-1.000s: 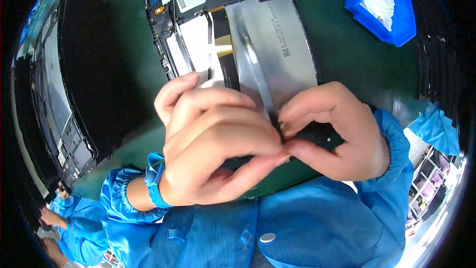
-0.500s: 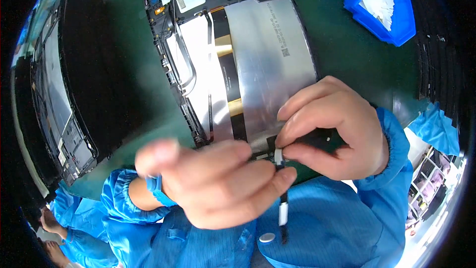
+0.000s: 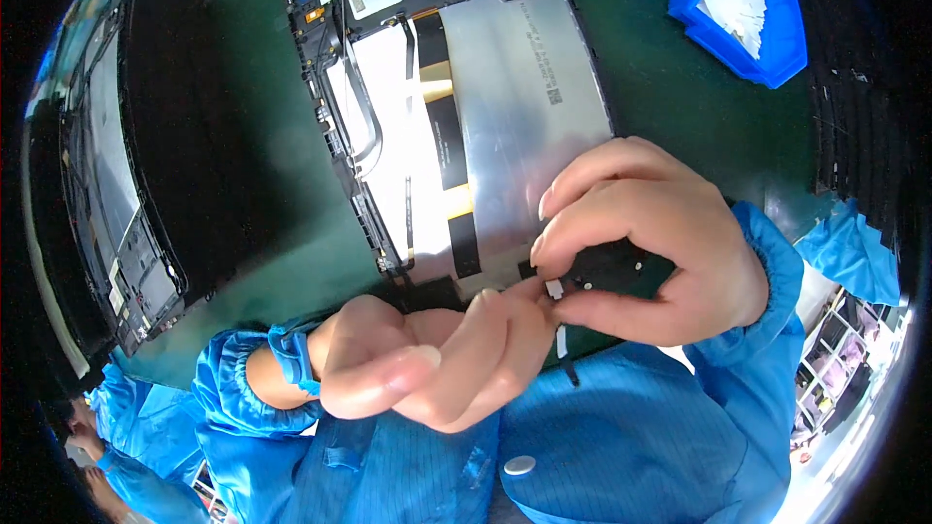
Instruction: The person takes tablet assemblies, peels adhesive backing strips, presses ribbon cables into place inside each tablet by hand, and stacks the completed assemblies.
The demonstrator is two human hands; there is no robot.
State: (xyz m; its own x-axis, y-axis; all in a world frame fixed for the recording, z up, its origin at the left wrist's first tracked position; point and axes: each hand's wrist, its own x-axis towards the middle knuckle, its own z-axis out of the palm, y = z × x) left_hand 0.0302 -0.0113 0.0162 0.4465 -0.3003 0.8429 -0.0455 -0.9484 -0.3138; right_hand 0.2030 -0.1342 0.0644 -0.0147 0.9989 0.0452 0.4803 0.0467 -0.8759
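Observation:
A tablet with its back off (image 3: 515, 87) lies before me, silver battery panels and dark ribbon cables exposed. At its near edge, my right hand (image 3: 670, 238) pinches a thin black strip with white pieces (image 3: 561, 342), probably a flex cable, between thumb and fingertips. One small white piece shows in the pinch; the strip's black end hangs toward my lap. My left hand (image 3: 447, 359) is closed beside it, fingers curled, their tips against the strip's upper part. Its thumb stands apart from those tips. Whatever the left fingers hold is hidden.
A blue bin (image 3: 791, 39) with white paper-like strips stands at the far right. Another opened tablet (image 3: 116, 165) leans at the left beside black foam (image 3: 184, 126). Dark stacked pieces (image 3: 859, 126) line the right rim. Another person's blue sleeve (image 3: 146, 427) shows at lower left.
My left hand has turned, its thumb swinging down and right, and its fingertips have come up to the strip beside the right hand. The strip's hanging end has risen.

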